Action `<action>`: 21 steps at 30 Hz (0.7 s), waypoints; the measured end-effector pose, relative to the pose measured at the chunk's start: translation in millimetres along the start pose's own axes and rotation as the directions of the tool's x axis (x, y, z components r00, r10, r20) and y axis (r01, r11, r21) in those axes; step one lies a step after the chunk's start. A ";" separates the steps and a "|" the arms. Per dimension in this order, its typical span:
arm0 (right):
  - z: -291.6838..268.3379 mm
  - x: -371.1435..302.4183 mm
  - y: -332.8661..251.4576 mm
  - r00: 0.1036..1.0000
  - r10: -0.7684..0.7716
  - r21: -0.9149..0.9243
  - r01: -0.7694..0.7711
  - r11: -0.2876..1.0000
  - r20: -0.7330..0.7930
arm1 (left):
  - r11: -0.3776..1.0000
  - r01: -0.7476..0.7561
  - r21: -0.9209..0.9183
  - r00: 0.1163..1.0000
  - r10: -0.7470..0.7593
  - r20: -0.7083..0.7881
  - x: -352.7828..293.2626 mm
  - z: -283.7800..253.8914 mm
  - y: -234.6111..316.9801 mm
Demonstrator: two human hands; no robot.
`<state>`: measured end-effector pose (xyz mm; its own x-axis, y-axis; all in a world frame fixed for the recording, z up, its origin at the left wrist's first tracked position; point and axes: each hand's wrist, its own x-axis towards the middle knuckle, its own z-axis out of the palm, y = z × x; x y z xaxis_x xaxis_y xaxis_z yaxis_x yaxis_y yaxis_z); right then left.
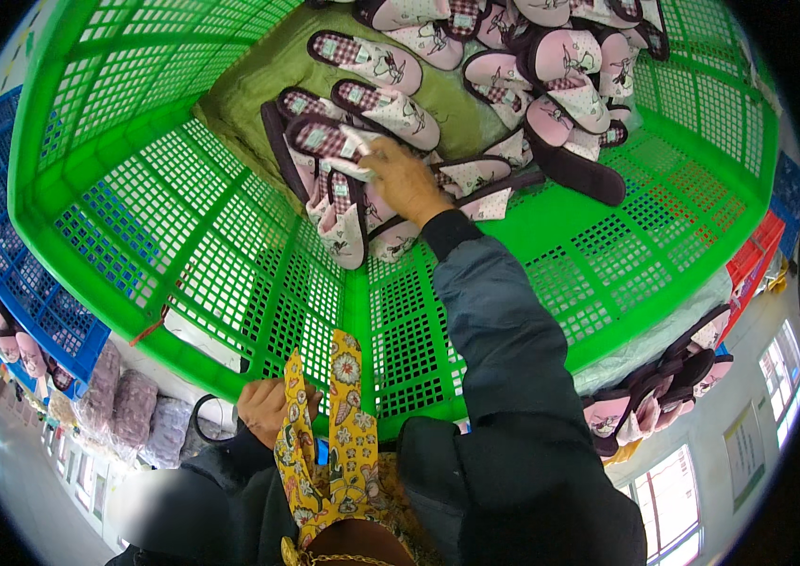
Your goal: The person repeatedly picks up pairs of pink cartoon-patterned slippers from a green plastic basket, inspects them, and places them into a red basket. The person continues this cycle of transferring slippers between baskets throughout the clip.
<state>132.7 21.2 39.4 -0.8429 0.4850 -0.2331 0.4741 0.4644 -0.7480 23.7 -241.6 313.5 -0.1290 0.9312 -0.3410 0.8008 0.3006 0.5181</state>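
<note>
My right hand point(405, 179) reaches down into a large green plastic basket point(230, 236) and is closed on the pale upper of a slipper point(322, 137). This slipper has a dark sole edge and a checked insole. Several pink and white slippers lie around it, among them a dotted slipper point(386, 106) just beyond and another slipper point(339, 226) tilted against the basket's near corner. At the basket's near rim, my left hand point(268, 412) is closed with its fingers curled, seemingly round the rim. The fingertips are partly hidden beside a yellow floral cloth strap point(345, 396).
More slippers point(565, 71) are heaped at the basket's far right, over an olive-green sheet point(258, 90). A blue basket point(18, 236) stands left, near wrapped bundles point(136, 406). Outside the right rim are more slippers point(655, 396) and a red basket edge point(754, 264).
</note>
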 end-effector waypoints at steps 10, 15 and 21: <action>25.4 -31.6 80.2 0.836 0.471 0.200 -0.428 0.881 -0.282 | 0.941 0.248 -0.228 0.942 -0.180 0.284 -45.7 12.7 -21.8; 20.8 -66.6 105.5 0.728 0.635 0.091 -0.636 0.766 -0.256 | 0.995 0.083 -0.062 0.996 -0.081 0.031 1.3 4.0 -0.9; 31.9 -113.0 106.2 0.407 0.894 0.103 -0.897 0.430 -0.185 | 0.947 0.295 -0.129 0.947 -0.272 0.170 -29.7 17.6 -7.6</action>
<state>270.2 -7.9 -33.5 0.1278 0.7498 -0.6492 0.9337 -0.3117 -0.1763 31.8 -275.1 305.9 -0.2406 0.7651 -0.5973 0.6442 0.5862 0.4913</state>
